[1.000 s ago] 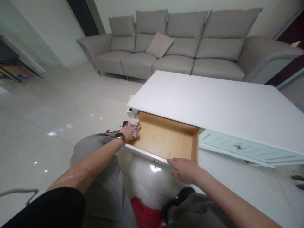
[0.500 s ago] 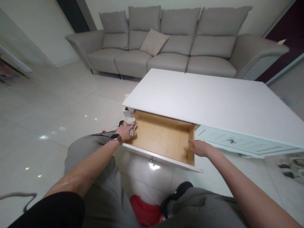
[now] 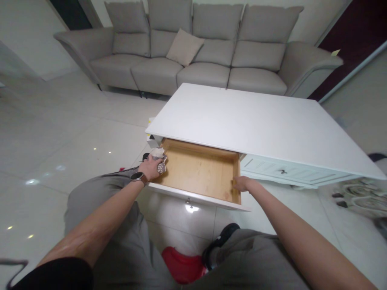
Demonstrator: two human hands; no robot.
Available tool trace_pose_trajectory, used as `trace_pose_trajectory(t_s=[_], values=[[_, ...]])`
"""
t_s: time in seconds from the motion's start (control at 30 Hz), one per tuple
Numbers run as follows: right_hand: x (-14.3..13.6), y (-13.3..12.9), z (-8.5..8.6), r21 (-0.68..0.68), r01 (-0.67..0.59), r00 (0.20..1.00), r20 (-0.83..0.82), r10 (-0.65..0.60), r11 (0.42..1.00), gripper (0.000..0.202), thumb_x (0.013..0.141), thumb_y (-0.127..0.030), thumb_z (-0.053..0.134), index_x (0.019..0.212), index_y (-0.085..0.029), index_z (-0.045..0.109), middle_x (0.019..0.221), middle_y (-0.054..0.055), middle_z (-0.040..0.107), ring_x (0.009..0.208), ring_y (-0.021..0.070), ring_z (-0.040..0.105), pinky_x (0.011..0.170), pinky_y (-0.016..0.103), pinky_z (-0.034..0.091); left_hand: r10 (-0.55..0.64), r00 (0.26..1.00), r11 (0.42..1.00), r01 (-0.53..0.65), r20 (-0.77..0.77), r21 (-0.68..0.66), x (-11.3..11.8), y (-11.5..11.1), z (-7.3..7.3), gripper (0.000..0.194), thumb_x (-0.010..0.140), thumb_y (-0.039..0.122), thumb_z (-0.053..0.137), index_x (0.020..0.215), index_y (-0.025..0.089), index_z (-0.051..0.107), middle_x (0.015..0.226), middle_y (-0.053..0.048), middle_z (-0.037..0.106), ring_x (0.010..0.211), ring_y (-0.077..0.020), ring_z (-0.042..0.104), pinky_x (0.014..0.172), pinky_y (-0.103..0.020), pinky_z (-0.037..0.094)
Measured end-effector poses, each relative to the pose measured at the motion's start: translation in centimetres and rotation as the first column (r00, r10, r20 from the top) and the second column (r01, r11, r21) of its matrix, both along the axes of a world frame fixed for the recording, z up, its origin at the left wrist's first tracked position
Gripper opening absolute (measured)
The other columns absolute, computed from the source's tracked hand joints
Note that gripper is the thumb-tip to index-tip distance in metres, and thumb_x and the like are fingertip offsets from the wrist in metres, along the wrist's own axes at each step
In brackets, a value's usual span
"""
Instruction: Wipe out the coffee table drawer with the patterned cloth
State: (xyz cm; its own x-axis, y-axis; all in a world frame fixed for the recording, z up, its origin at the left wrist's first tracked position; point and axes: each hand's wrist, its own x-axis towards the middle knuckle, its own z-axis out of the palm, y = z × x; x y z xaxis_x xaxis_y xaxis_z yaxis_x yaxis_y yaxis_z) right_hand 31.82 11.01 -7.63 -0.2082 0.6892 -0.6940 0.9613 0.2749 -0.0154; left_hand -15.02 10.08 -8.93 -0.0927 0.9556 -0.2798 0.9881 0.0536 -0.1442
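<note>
A pulled-out wooden drawer (image 3: 196, 171) with a white front stands out from the white coffee table (image 3: 229, 117); its light wood bottom is bare. At the drawer's left wall, my left hand (image 3: 151, 167), a watch on its wrist, is closed around a crumpled whitish and brown patterned cloth (image 3: 161, 168). Part of the cloth is hidden behind the fingers. Over on the opposite side, my right hand (image 3: 242, 183) grips the drawer's right wall, the fingertips curled over to the inside.
A second, closed drawer (image 3: 282, 171) sits to the right in the table. Behind it stands a grey sofa (image 3: 157, 74) with a beige cushion (image 3: 185, 47). Below the open drawer, a red object (image 3: 184, 266) lies on the tiled floor between my legs. A patterned rug (image 3: 363, 197) is at far right.
The camera view has turned slightly, so the whole scene sits further left and a little higher. Both hands keep their places on the cloth and the drawer wall.
</note>
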Motion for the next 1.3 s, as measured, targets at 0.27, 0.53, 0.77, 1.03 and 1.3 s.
trace_pose_trajectory(t_s=[0.27, 0.53, 0.77, 1.03, 1.3], values=[[-0.9, -0.3, -1.1, -0.049, 0.004, 0.993, 0.117, 0.002, 0.999, 0.051, 0.099, -0.029, 0.059, 0.146, -0.011, 0.061, 0.140, 0.025, 0.066, 0.130, 0.0344, 0.064, 0.101, 0.039, 0.050, 0.017, 0.999, 0.999, -0.019, 0.032, 0.047, 0.0, -0.1, -0.5, 0.059, 0.090, 0.055, 0.057, 0.147, 0.038, 0.056, 0.141, -0.018, 0.045, 0.111, -0.0372, 0.062, 0.093, -0.046, 0.050], [-1.2, -0.6, -0.9, -0.042, -0.013, 0.992, 0.123, 0.018, 0.999, 0.046, 0.097, -0.031, 0.059, 0.140, -0.016, 0.066, 0.134, 0.020, 0.071, 0.126, 0.0341, 0.066, 0.097, 0.040, 0.051, 0.009, 1.000, 0.999, -0.010, 0.008, 0.051, -0.2, 0.0, -0.8, 0.055, 0.091, 0.052, 0.057, 0.143, 0.036, 0.059, 0.138, -0.018, 0.047, 0.109, -0.0369, 0.063, 0.089, -0.045, 0.050], [-1.6, -0.8, -0.1, -0.044, -0.045, 0.994, 0.095, 0.049, 0.998, 0.038, 0.094, -0.028, 0.062, 0.129, -0.022, 0.075, 0.128, 0.018, 0.074, 0.125, 0.0367, 0.066, 0.100, 0.045, 0.051, 0.010, 1.000, 0.999, -0.011, 0.014, 0.050, -0.4, 0.0, -1.0, 0.058, 0.091, 0.057, 0.056, 0.144, 0.035, 0.058, 0.138, -0.018, 0.048, 0.110, -0.0363, 0.063, 0.092, -0.045, 0.049], [-1.9, -0.9, 0.3, -0.065, -0.048, 0.995, 0.089, 0.054, 0.997, 0.037, 0.093, -0.024, 0.061, 0.125, -0.020, 0.078, 0.133, 0.021, 0.071, 0.129, 0.0397, 0.064, 0.105, 0.049, 0.049, -0.010, 1.000, 0.998, 0.011, -0.002, 0.057, -0.5, 0.0, -1.2, 0.057, 0.090, 0.054, 0.056, 0.144, 0.035, 0.058, 0.137, -0.018, 0.049, 0.105, -0.0356, 0.064, 0.090, -0.045, 0.050], [-2.0, -1.0, 0.4, -0.059, -0.022, 0.996, 0.087, 0.027, 0.998, 0.037, 0.093, -0.025, 0.062, 0.125, -0.018, 0.078, 0.132, 0.024, 0.070, 0.128, 0.0412, 0.064, 0.101, 0.048, 0.050, 0.009, 1.000, 0.999, -0.009, 0.011, 0.049, 0.0, -0.1, -0.5, 0.060, 0.091, 0.059, 0.054, 0.146, 0.036, 0.056, 0.139, -0.017, 0.048, 0.109, -0.0365, 0.063, 0.091, -0.044, 0.050]])
